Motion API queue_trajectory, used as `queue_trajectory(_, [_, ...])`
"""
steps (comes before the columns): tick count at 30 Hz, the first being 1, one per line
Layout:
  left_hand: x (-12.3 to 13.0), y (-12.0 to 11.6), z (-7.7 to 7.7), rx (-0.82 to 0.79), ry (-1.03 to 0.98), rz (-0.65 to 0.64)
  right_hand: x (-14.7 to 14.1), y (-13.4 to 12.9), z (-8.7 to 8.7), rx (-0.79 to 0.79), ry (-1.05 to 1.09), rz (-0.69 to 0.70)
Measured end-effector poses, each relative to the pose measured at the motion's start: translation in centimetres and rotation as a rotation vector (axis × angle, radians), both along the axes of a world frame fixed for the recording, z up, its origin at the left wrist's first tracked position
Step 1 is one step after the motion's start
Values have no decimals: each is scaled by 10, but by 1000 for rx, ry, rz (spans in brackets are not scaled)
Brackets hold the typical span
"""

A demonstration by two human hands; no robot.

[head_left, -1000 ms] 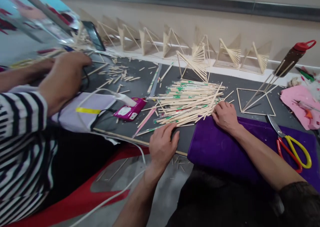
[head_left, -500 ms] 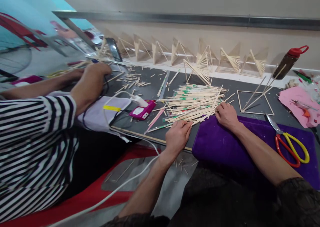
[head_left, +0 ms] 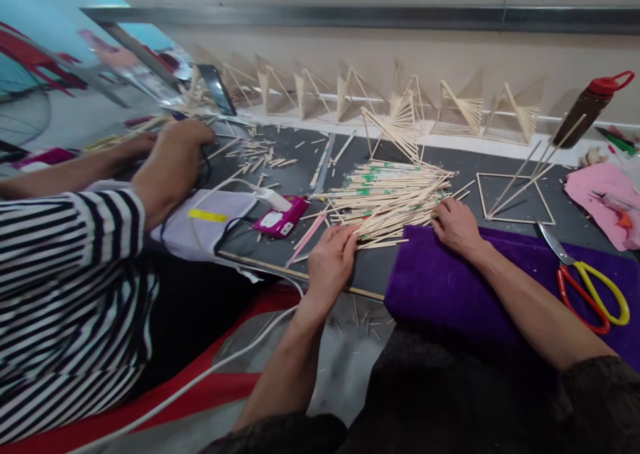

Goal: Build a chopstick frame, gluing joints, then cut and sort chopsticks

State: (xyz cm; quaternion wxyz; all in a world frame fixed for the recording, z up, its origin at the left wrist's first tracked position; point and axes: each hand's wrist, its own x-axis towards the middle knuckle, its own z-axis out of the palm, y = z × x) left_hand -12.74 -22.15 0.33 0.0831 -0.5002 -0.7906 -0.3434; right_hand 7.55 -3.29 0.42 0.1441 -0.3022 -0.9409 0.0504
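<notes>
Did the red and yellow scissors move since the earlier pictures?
No. The scissors haven't gone any way: their tip is still beside the same corner of the square stick frame.

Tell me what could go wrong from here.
The loose wooden sticks might spill off the table; stick pieces lie on the floor below. The white cable hanging near the left hand could snag. If the purple cloth gets tugged, the scissors on it might knock the stick frame.
</notes>
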Motion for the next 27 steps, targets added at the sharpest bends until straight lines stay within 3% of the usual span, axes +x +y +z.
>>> queue_trajectory(5, [6, 13, 9, 122, -530, -11, 0, 0, 2, -20, -44, 8])
queue_trajectory(7, [10, 18, 11, 145, -623, -24, 0, 0, 3, -23, -54, 8])
queue_trajectory(15, [4, 24, 11, 52, -89, -73, -3, 0, 3, -43, -44, 12])
queue_trajectory(21, [8, 35, 8, -84, 98, -64, -3, -1, 6, -36, -40, 31])
queue_trajectory(27, [6, 40, 7, -218, 121, -68, -2, -1, 7, -11, -29, 30])
